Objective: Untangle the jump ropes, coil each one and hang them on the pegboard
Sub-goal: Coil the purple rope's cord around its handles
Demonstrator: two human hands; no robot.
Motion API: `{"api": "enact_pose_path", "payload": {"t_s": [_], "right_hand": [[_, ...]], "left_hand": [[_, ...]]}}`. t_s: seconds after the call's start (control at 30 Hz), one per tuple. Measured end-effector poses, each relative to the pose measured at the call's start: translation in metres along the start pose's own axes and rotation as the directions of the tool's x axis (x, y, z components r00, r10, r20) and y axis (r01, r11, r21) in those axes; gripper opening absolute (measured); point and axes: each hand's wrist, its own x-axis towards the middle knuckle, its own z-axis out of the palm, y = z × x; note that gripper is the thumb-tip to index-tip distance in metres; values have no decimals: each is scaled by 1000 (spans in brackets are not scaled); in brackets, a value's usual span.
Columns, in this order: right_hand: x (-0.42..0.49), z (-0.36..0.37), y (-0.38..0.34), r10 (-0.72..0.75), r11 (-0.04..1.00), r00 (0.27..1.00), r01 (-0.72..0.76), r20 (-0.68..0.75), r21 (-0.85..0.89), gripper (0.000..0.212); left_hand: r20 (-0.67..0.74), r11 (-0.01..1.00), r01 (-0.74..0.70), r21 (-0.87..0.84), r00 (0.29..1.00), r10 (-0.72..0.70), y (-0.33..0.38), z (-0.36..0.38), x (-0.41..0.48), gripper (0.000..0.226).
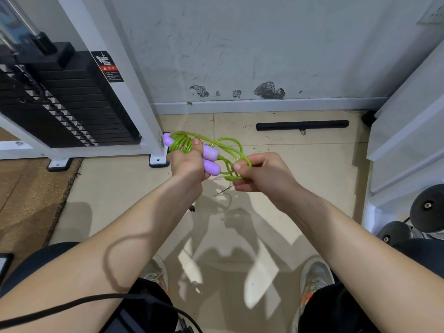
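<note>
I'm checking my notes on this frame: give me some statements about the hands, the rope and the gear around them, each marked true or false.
1. The left hand grips the purple handles. True.
2. The rope is red. False: it is green.
3. The right hand holds loops of the rope. True.
4. The black bar is in the person's hand. False: it lies on the floor.
5. The weight stack stands on the person's right. False: it is on their left.
</note>
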Motion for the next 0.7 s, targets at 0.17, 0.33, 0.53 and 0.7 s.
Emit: {"api": "enact_pose_path", "payload": {"t_s": [0.17, 0.33, 0.53, 0.7], "right_hand": [[3, 8, 12, -57, 998, 985, 50, -164, -43, 8], [8, -2, 10, -244, 948, 927, 166, -284, -272, 15], [11, -14, 4, -365, 759, 888, 111, -279, -641, 15], [15, -16, 4, -299, 910, 910, 181, -287, -373, 15]], "left_hand": [[69, 995, 37, -89, 997, -31, 2, 4, -7, 50], [115, 992, 26, -124, 993, -12, 1, 3, -7, 51], [136, 994, -24, -106, 990, 39, -4, 3, -10, 46], [163, 994, -55, -89, 984, 69, -8, 2, -10, 34]]}}
